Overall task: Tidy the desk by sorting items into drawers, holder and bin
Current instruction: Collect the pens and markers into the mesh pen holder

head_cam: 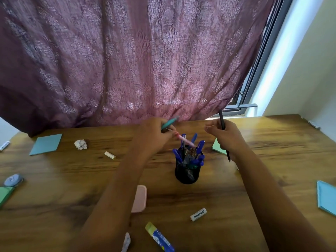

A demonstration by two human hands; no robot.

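Looking down from the head view, we see the left grip (pixel 156 132) pinching a teal pen (pixel 170 123) and a pink pen (pixel 185 141) slanting down to the mesh holder (pixel 187 172) | right grip (pixel 227 136) curled round a black pen (pixel 221 120) | holder on the counter (pixel 236 197), packed with blue pens (pixel 200 144).

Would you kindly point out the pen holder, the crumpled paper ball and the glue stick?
pen holder (pixel 187 174): head view, front of its black mesh wall.
crumpled paper ball (pixel 81 144): head view, middle of the wad.
glue stick (pixel 161 238): head view, blue label on its body.
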